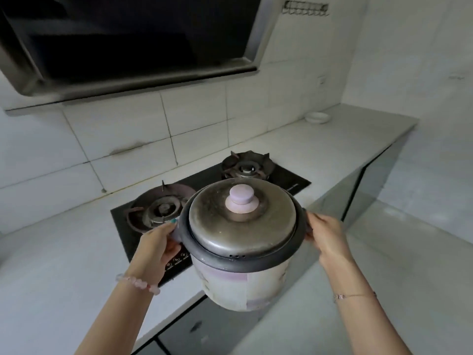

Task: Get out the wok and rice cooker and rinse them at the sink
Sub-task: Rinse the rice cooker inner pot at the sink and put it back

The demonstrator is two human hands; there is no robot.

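A white and lilac rice cooker (243,283) with a dark rim hangs in the air in front of the counter edge. A dull metal lid (212,219) with a lilac knob (241,198) sits on it. My left hand (157,245) grips the cooker's left side handle. My right hand (325,235) grips the right side handle. No wok or sink is in view.
A black two-burner gas hob (289,180) is set into the white counter (51,265) right behind the cooker. A range hood (128,42) hangs above. A small white bowl (316,117) stands at the counter's far right corner. Grey cabinet fronts (371,180) run below.
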